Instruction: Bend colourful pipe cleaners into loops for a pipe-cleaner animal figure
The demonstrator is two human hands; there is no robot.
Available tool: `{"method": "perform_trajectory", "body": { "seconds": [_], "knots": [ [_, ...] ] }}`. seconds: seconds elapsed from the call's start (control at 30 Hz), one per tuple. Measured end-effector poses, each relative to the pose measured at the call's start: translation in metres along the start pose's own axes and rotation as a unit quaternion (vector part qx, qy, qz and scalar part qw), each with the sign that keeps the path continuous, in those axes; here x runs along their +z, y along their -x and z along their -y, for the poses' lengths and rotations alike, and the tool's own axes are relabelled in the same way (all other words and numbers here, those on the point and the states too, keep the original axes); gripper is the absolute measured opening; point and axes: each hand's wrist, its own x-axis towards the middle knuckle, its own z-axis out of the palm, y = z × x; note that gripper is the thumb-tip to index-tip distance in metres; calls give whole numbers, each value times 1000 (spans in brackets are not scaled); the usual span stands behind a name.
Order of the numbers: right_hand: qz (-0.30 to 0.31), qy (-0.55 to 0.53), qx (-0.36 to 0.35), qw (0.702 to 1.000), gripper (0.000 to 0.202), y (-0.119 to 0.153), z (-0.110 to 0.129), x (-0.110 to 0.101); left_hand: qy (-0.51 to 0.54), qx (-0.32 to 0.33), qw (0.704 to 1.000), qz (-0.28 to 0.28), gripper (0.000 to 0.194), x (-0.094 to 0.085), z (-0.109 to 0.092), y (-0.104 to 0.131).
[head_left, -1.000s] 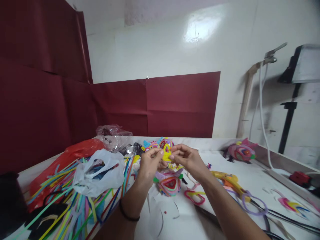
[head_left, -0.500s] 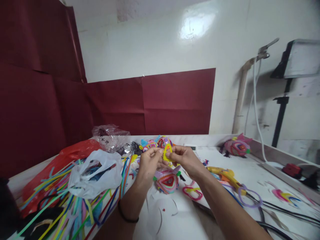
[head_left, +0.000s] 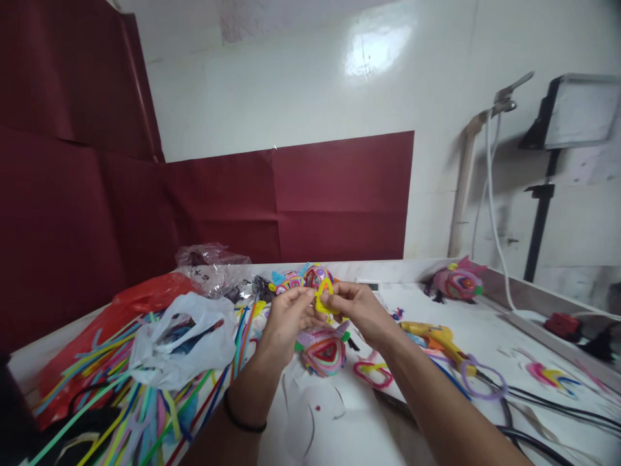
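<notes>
A bent yellow piece (head_left: 326, 299) is held above the white table (head_left: 359, 421), between the fingertips of the left hand (head_left: 291, 314) and of the right hand (head_left: 354, 307). By both hands it is pinched, though the left grip is partly hidden and seems lighter. Just below, a colourful mask-like ornament (head_left: 324, 353) is seen; to its right, a pink and yellow loop (head_left: 373, 373) is placed.

Left of the left hand (head_left: 286, 317), a carrier bag (head_left: 208, 333) lies on pipe cleaners (head_left: 145, 414). Right of the right hand (head_left: 359, 310), a glue gun (head_left: 439, 336) lies on the tabletop (head_left: 354, 430). One pipe-cleaner figure (head_left: 326, 353) sits before the hands, two other figures (head_left: 319, 274) behind.
</notes>
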Motion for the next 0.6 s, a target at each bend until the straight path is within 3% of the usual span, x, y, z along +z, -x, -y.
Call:
{"method": "perform_trajectory", "body": {
  "seconds": [0.6],
  "knots": [
    [-11,-1,-12,1000,27,0,1,4,33,-12,999,9,19,-1,-1,0]
  ]
}}
